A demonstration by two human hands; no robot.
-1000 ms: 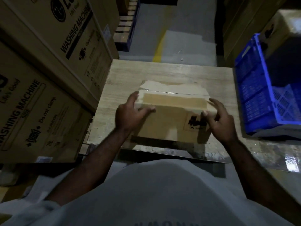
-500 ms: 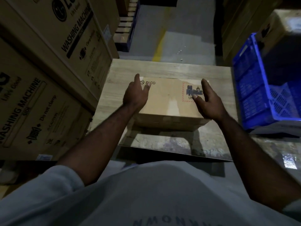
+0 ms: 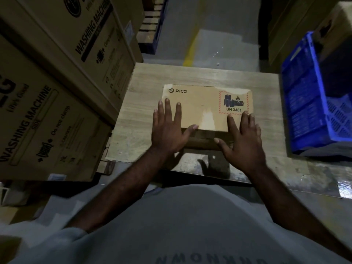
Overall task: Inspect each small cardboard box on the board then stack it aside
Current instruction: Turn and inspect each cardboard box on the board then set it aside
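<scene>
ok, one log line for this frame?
step: inspect | box: flat on board, PICO face up | left grip: fingers straight, resting on box top | right grip: fingers straight, at UN 3481 label | stacked: not yet

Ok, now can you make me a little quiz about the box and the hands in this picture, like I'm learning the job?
1. Which brand word is printed on the small cardboard box?
2. True or false: the left hand and the right hand lie on top of the box with straight fingers.
3. What does the box rest on? A a chair; B the wooden board; C a bed.
Key: 1 PICO. 2 True. 3 B.
</scene>
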